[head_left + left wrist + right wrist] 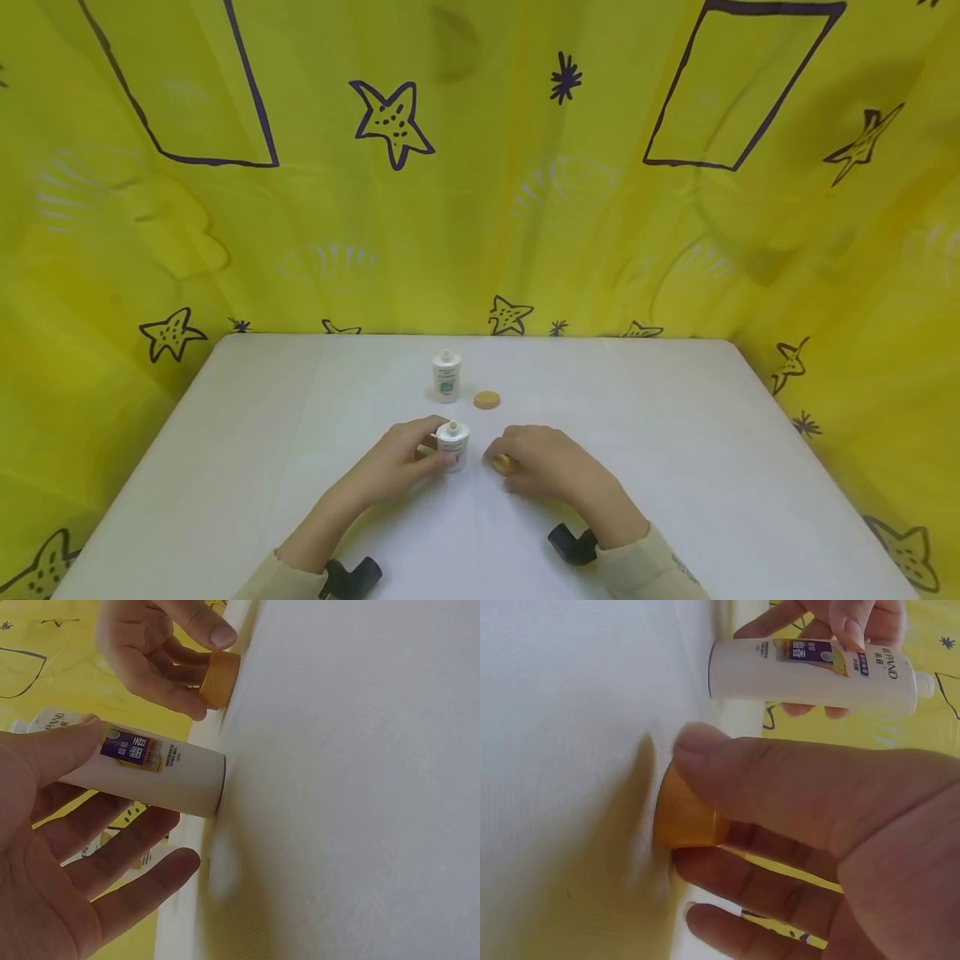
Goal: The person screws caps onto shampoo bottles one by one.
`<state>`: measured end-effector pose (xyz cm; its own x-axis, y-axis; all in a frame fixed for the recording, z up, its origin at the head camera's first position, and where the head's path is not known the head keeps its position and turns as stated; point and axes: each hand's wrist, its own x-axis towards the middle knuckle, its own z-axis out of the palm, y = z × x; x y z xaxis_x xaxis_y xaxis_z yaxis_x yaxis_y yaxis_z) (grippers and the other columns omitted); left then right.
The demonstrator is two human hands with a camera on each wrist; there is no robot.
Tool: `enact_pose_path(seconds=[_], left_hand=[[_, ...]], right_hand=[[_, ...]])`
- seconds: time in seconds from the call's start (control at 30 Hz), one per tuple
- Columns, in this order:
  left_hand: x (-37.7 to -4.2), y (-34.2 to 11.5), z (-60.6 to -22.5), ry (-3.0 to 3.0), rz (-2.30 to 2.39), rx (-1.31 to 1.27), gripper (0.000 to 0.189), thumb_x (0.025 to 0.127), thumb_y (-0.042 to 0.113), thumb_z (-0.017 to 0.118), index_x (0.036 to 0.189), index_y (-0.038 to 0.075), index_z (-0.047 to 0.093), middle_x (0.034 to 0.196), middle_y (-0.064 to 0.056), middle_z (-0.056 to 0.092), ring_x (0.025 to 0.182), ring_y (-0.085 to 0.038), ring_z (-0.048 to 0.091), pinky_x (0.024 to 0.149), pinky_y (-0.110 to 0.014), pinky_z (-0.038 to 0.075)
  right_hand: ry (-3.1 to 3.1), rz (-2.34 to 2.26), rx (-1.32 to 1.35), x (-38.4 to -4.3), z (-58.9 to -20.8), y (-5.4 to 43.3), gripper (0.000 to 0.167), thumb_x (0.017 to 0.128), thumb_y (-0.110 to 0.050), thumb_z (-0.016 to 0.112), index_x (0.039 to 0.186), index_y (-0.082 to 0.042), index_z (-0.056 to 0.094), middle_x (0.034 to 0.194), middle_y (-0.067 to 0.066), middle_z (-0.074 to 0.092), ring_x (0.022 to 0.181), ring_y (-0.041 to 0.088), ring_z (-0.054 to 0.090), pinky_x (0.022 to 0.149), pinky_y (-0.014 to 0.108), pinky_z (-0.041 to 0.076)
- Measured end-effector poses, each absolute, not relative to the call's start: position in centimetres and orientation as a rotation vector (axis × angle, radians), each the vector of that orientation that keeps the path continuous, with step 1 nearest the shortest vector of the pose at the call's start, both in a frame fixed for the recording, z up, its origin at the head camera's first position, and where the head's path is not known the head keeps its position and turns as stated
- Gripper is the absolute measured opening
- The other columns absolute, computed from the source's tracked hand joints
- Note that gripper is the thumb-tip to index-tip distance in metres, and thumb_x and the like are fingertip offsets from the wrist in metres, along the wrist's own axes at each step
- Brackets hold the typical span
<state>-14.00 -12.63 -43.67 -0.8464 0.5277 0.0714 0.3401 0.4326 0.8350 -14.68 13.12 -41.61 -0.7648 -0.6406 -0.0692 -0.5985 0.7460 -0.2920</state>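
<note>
A white bottle (454, 442) with a purple and yellow label and a bare neck stands upright on the table. My left hand (401, 462) holds it, thumb on the front and fingers behind; the ring and little fingers spread loose in the left wrist view. Just to the right, my right hand (551, 467) pinches a gold cap (686, 814) between thumb and fingers, down at the table surface. Part of the cap is hidden by the thumb in the right wrist view. Bottle and cap are apart.
Behind the held bottle stands a second white bottle (446, 379), also uncapped, with another gold cap (487, 400) lying to its right. The white table (225, 467) meets a yellow curtain (480, 233) at its back and sides. Black wrist mounts (573, 546) sit under the forearms.
</note>
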Motion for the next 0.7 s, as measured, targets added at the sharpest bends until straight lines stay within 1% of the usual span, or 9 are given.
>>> enact_pose_path(seconds=[0.2, 0.27, 0.37, 0.43, 0.5, 0.6, 0.7], left_hand=[[-14.1, -12.7, -43.9, 2.486, 1.428, 0.756, 0.033, 0.095, 0.021, 0.068, 0.126, 0.018, 0.057, 0.120, 0.000, 0.068, 0.108, -0.024, 0.068, 0.090, -0.040, 0.057], [-14.1, -12.8, -44.0, 2.475, 1.437, 0.754, 0.031, 0.095, 0.020, 0.069, 0.123, 0.017, 0.056, 0.119, 0.000, 0.068, 0.108, -0.025, 0.068, 0.090, -0.040, 0.057], [-14.0, -12.9, -44.0, 2.494, 1.425, 0.769, 0.029, 0.095, 0.020, 0.069, 0.121, 0.018, 0.058, 0.117, 0.001, 0.069, 0.107, -0.023, 0.068, 0.089, -0.039, 0.057], [-14.0, -12.9, -43.9, 2.511, 1.412, 0.788, 0.028, 0.095, 0.020, 0.069, 0.121, 0.019, 0.058, 0.116, 0.002, 0.070, 0.107, -0.022, 0.068, 0.088, -0.037, 0.057], [-14.0, -12.8, -43.7, 2.521, 1.401, 0.802, 0.029, 0.095, 0.020, 0.068, 0.122, 0.020, 0.058, 0.117, 0.004, 0.070, 0.108, -0.020, 0.067, 0.088, -0.036, 0.057], [-14.0, -12.6, -43.5, 2.509, 1.391, 0.802, 0.029, 0.095, 0.022, 0.068, 0.123, 0.022, 0.059, 0.117, 0.007, 0.069, 0.108, -0.015, 0.067, 0.090, -0.035, 0.057], [-13.8, -12.2, -43.5, 2.497, 1.376, 0.790, 0.029, 0.095, 0.024, 0.068, 0.123, 0.023, 0.060, 0.116, 0.010, 0.069, 0.107, -0.012, 0.066, 0.090, -0.035, 0.056]], right_hand=[[2.826, -0.427, -1.015, -14.8, -41.7, 13.0, 0.022, 0.084, -0.009, 0.077, 0.101, -0.023, 0.075, 0.087, -0.011, 0.063, 0.072, 0.006, 0.051, 0.073, 0.028, 0.050], [2.830, -0.427, -1.019, -14.8, -41.8, 13.0, 0.019, 0.086, -0.011, 0.075, 0.101, -0.023, 0.075, 0.088, -0.011, 0.064, 0.074, 0.006, 0.053, 0.074, 0.028, 0.051], [2.858, -0.439, -1.033, -15.0, -41.8, 13.1, 0.017, 0.090, -0.015, 0.073, 0.104, -0.023, 0.075, 0.093, -0.012, 0.067, 0.080, 0.005, 0.059, 0.078, 0.029, 0.054], [2.897, -0.462, -1.072, -15.2, -41.6, 13.3, 0.016, 0.092, -0.018, 0.071, 0.107, -0.024, 0.075, 0.096, -0.014, 0.068, 0.084, 0.005, 0.061, 0.080, 0.029, 0.054], [2.926, -0.539, -1.147, -15.3, -41.1, 13.6, 0.018, 0.091, -0.018, 0.072, 0.109, -0.022, 0.074, 0.099, -0.013, 0.069, 0.086, 0.004, 0.063, 0.079, 0.027, 0.055], [2.937, -0.736, -1.279, -15.4, -40.2, 14.2, 0.022, 0.089, -0.016, 0.074, 0.111, -0.020, 0.071, 0.101, -0.013, 0.070, 0.084, 0.003, 0.064, 0.075, 0.024, 0.055], [2.901, -1.000, -1.349, -15.1, -39.4, 14.7, 0.027, 0.087, -0.013, 0.077, 0.113, -0.018, 0.070, 0.105, -0.012, 0.071, 0.084, 0.002, 0.066, 0.073, 0.023, 0.056]])
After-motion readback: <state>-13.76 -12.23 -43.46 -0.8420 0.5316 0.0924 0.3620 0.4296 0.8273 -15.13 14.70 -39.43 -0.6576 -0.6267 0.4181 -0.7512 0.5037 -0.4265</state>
